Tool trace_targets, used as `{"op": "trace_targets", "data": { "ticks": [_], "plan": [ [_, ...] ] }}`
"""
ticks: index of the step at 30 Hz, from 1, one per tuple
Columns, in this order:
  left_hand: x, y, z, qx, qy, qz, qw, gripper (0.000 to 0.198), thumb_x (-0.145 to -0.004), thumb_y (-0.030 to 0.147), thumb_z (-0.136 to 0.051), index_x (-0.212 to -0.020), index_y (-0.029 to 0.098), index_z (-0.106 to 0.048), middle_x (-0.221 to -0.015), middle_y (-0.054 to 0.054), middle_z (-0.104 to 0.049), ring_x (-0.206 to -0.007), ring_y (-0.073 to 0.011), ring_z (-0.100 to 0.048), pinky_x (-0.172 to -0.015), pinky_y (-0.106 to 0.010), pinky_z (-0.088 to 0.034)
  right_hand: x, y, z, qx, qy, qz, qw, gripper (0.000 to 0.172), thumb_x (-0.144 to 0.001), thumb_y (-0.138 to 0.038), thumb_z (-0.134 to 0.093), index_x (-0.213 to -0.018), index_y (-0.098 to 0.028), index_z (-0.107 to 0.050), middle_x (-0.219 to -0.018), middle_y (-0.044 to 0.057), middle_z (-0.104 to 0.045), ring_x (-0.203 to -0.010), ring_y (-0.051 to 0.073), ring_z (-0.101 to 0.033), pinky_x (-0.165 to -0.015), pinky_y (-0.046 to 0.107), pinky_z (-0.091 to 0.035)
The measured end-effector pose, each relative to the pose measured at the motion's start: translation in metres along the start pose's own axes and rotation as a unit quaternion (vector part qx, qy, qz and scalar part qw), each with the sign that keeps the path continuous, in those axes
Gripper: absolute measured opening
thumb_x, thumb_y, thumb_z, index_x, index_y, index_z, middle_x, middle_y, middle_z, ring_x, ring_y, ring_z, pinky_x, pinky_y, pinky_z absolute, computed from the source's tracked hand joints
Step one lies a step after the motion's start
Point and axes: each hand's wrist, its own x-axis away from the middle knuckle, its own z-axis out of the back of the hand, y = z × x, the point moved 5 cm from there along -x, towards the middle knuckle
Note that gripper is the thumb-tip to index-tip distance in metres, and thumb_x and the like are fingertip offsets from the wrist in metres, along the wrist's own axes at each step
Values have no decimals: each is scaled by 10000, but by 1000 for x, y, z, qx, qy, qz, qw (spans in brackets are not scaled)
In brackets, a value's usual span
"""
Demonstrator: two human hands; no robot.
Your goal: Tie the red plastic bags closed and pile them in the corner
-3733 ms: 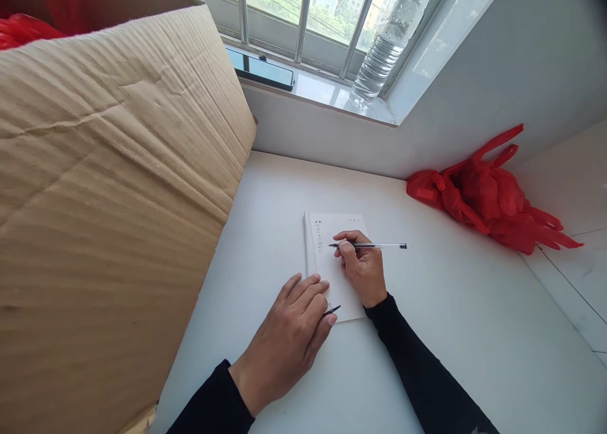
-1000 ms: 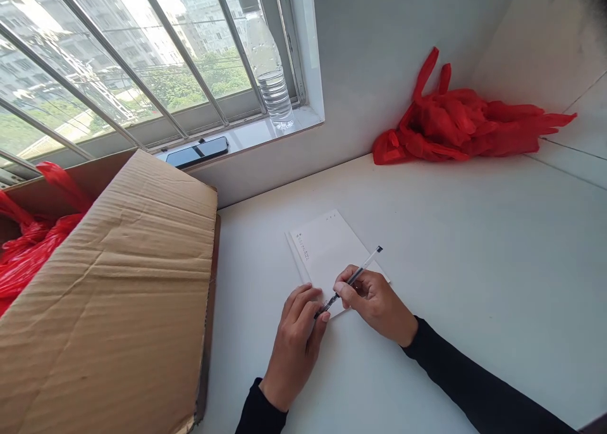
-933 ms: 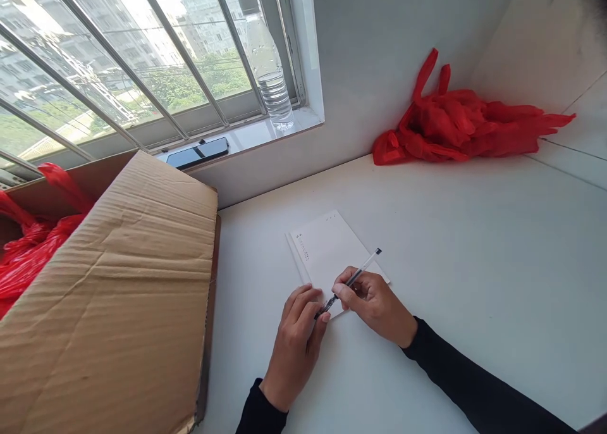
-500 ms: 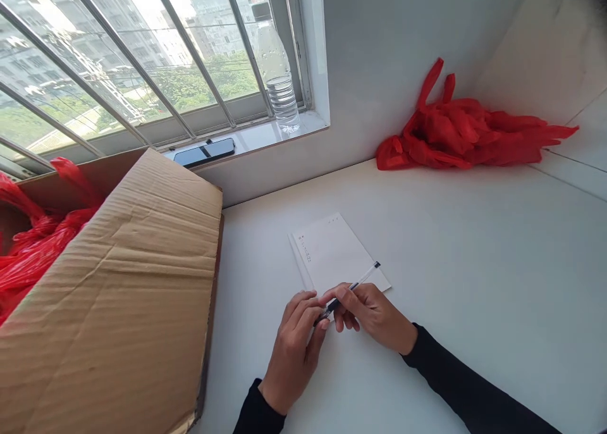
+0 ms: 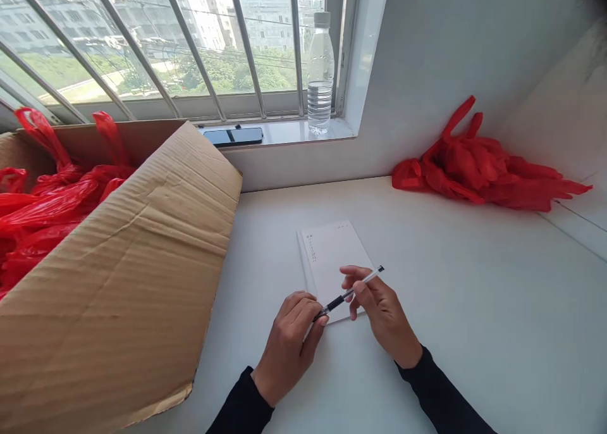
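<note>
A clear pen with a black grip (image 5: pixel 336 303) slants between my two hands, just over the near part of a white notebook (image 5: pixel 334 257). My left hand (image 5: pixel 291 339) pinches its lower left end between thumb and fingers, which hide the tip. Farther up the barrel, my right hand (image 5: pixel 382 307) holds the pen between thumb and fingers, its other fingers loosely curled. The pen's dark upper end points up and to the right. Small printed marks show along the notebook's left and top edges.
On the left stands a cardboard box (image 5: pixel 142 282) with red plastic bags (image 5: pixel 61 200) inside. A phone (image 5: pixel 233 136) and a water bottle (image 5: pixel 320 80) rest on the windowsill. Against the wall at the right lies a red bag (image 5: pixel 478 162) on the white table (image 5: pixel 474 282).
The camera view has shifted, bringing more of the box into sight. My right hand has slid back along the pen, away from my left, uncovering the black grip.
</note>
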Motion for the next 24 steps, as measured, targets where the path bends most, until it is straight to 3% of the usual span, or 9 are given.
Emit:
{"op": "trace_targets", "data": {
  "ticks": [2, 5, 9, 12, 14, 16, 20, 24],
  "plan": [
    [1, -2, 0, 3, -1, 17, 1000, 119, -989, 115, -518, -1049, 210, -555, -961, -36, -644, -1044, -200, -560, -926, -370, -480, 1, -2, 8, -24, 35, 4, 999, 271, -992, -457, -552, -1155, -274, -669, -1034, 37, -619, -777, 139, -613, -609, 272, -558],
    [6, -8, 2, 0, 20, 62, 998, 323, -1003, 160, -510, -1316, 238, -489, -1208, -62, -631, -1198, -206, -532, -1014, -385, -472, 1, -5, 16, -55, 54, 10, 997, 238, -969, -423, -597, -1152, -278, -645, -1044, 38, -653, -729, 147, -649, -589, 295, -574],
    [13, -22, 8, 16, 87, 160, 983, 332, -1040, 232, -441, -1367, 293, -454, -1283, -46, -599, -1233, -194, -539, -1049, -396, -474, 2, -13, 31, -135, 116, 66, 982, 475, -963, -499, -562, -1399, -326, -493, -1020, 23, -697, -957, 224, -714, -920, 445, -574],
    [15, -27, 7, 32, 92, 197, 976, 302, -1049, 267, -419, -1343, 318, -469, -1222, -29, -616, -1143, -188, -584, -957, -380, -526, 1, -6, 38, -129, 154, 27, 979, 574, -942, -461, -630, -1465, -314, -445, -757, -32, -656, -1124, 254, -685, -1062, 476, -474],
    [14, -27, 7, 35, 85, 195, 977, 277, -1050, 263, -414, -1311, 316, -491, -1194, -26, -621, -1109, -184, -593, -920, -369, -538, 0, 3, 39, -97, 161, -17, 982, 451, -921, -449, -675, -1325, -263, -598, -623, -51, -559, -1122, 260, -683, -1053, 438, -467],
    [12, -25, 7, 29, 85, 178, 980, 253, -1048, 240, -414, -1272, 304, -513, -1174, -26, -624, -1107, -179, -589, -934, -371, -532, -2, 11, 40, -63, 154, -49, 985, 349, -919, -510, -657, -1107, -220, -701, -647, -26, -573, -1069, 261, -689, -1001, 403, -483],
    [7, -17, 6, -4, 57, 120, 991, 283, -1025, 173, -437, -1270, 284, -525, -1197, -38, -632, -1177, -190, -548, -995, -391, -512, -6, 22, 40, -12, 145, -84, 986, 398, -913, -599, -610, -944, -211, -691, -863, 21, -661, -865, 186, -652, -882, 341, -505],
    [7, -10, -4, -80, -35, 59, 994, 312, -982, 145, -486, -1268, 248, -554, -1371, -78, -572, -1328, -253, -456, -1134, -503, -420, -9, 21, 46, 56, 148, -84, 984, 442, -933, -635, -533, -811, -216, -604, -703, -22, -532, -642, 141, -520, -650, 283, -456]
  ]
}}
